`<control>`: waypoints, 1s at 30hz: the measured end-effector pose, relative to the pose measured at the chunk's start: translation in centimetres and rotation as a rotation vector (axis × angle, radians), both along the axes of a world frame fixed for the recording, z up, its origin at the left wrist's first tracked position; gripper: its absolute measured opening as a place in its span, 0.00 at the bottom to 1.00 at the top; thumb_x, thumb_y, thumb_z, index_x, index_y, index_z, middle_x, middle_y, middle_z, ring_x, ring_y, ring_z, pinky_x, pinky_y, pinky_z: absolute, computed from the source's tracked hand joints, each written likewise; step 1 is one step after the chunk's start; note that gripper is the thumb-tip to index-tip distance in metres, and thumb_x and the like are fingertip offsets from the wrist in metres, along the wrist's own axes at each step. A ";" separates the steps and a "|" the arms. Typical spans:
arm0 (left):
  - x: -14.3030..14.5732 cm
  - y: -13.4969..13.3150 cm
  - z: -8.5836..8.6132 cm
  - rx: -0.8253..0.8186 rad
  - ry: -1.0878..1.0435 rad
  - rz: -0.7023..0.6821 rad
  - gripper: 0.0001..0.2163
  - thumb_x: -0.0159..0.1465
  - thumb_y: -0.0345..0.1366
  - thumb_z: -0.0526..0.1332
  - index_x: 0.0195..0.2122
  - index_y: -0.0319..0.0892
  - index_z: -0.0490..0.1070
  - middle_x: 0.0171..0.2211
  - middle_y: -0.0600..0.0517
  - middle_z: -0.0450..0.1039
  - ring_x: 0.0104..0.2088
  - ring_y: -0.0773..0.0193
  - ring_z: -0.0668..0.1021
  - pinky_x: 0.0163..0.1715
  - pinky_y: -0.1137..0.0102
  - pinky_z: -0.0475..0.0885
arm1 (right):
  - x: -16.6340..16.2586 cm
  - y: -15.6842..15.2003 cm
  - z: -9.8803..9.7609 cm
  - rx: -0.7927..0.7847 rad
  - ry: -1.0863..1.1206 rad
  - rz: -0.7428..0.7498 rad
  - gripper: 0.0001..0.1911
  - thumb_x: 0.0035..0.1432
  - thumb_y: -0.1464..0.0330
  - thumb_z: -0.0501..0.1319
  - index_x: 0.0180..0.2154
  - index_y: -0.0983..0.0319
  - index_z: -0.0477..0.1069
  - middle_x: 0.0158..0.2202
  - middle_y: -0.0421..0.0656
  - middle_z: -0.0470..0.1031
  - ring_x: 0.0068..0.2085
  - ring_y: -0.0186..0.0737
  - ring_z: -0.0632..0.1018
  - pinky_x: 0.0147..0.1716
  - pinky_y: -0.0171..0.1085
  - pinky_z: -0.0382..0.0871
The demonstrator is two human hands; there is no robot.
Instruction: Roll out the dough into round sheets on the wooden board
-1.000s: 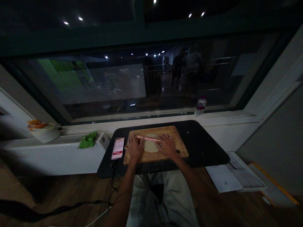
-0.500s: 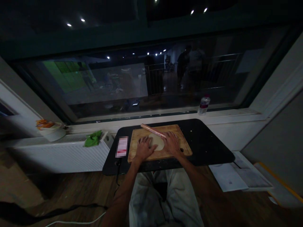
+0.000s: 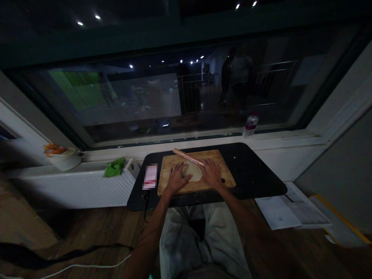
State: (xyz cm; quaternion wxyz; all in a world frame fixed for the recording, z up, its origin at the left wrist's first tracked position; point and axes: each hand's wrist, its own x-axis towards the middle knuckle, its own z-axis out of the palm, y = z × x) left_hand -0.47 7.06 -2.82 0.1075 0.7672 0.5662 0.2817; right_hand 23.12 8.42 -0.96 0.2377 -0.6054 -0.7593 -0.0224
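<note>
A flat round of pale dough (image 3: 194,171) lies on a wooden cutting board (image 3: 225,176), which rests on a small black table (image 3: 255,174). My left hand (image 3: 176,179) lies flat with fingers spread on the dough's left edge. My right hand (image 3: 211,173) rests with fingers stretched out at the dough's right edge, its fingertips close to a wooden rolling pin (image 3: 187,156). The pin lies slanted across the board's far side.
A blurred red-and-white packet (image 3: 150,176) lies on the table's left part. A plastic bottle (image 3: 250,125) stands on the windowsill. A white bowl (image 3: 65,158) and a green cloth (image 3: 115,167) sit on the radiator at left. Papers (image 3: 279,211) lie on the floor at right.
One second ago both hands were rolling the pin over the dough. The pin now lies at the board's far edge, and both hands rest flat at the dough.
</note>
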 end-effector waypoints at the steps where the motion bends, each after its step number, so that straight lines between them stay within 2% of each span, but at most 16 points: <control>1: 0.0 0.0 0.0 -0.004 -0.009 0.000 0.30 0.72 0.48 0.71 0.73 0.48 0.74 0.76 0.42 0.71 0.77 0.45 0.69 0.77 0.46 0.63 | 0.0 0.0 0.0 0.003 0.004 0.000 0.20 0.82 0.62 0.58 0.67 0.58 0.77 0.62 0.53 0.82 0.64 0.55 0.76 0.66 0.48 0.67; 9: 0.1 -0.2 0.3 0.010 -0.038 0.015 0.29 0.70 0.45 0.72 0.71 0.48 0.75 0.74 0.43 0.73 0.75 0.45 0.71 0.76 0.48 0.64 | 0.0 0.0 0.0 -0.001 0.009 -0.006 0.20 0.83 0.61 0.56 0.66 0.56 0.78 0.62 0.52 0.82 0.65 0.55 0.76 0.65 0.47 0.67; 16: 0.4 -0.5 0.4 0.021 -0.049 0.056 0.30 0.69 0.46 0.72 0.72 0.49 0.73 0.75 0.42 0.70 0.74 0.44 0.71 0.75 0.48 0.66 | -0.1 -0.2 0.4 -0.026 0.004 -0.016 0.20 0.84 0.61 0.56 0.68 0.56 0.77 0.62 0.52 0.82 0.65 0.54 0.76 0.64 0.46 0.66; 23: 0.6 -0.6 0.7 0.057 -0.027 0.187 0.29 0.70 0.41 0.67 0.73 0.46 0.71 0.73 0.40 0.71 0.73 0.42 0.72 0.73 0.47 0.67 | -0.2 -0.4 0.9 -0.025 0.037 -0.011 0.21 0.84 0.61 0.55 0.69 0.56 0.77 0.62 0.52 0.82 0.64 0.54 0.76 0.63 0.47 0.67; 27: 0.5 -0.5 0.5 0.068 0.017 0.328 0.26 0.74 0.43 0.64 0.71 0.44 0.72 0.71 0.37 0.73 0.71 0.40 0.73 0.71 0.45 0.69 | -0.1 -0.4 0.8 -0.019 0.048 -0.019 0.21 0.84 0.61 0.55 0.69 0.55 0.77 0.62 0.52 0.82 0.64 0.54 0.76 0.63 0.46 0.68; 30: 0.4 -0.4 0.4 0.041 0.095 0.325 0.20 0.77 0.45 0.61 0.66 0.44 0.77 0.65 0.37 0.78 0.67 0.39 0.76 0.69 0.43 0.69 | 0.0 -0.3 0.7 -0.023 0.039 -0.024 0.21 0.83 0.61 0.56 0.69 0.55 0.77 0.62 0.51 0.82 0.64 0.54 0.76 0.63 0.46 0.68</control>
